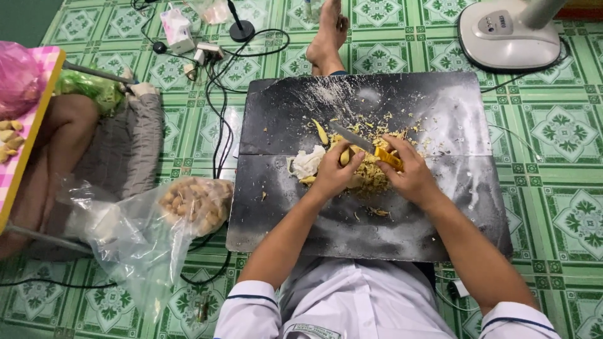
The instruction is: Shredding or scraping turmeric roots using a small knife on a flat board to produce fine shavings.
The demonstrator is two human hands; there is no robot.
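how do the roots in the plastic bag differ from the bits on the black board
The roots in the clear plastic bag are whole, brown-tan and lumpy, packed together; the pieces on the black board are yellow, small and scattered in a loose pile of shavings. The bagged roots lie untouched on the green floor; the pile sits under the left hand and right hand, which holds a yellow-handled knife. Whether they are the same root, I cannot tell.
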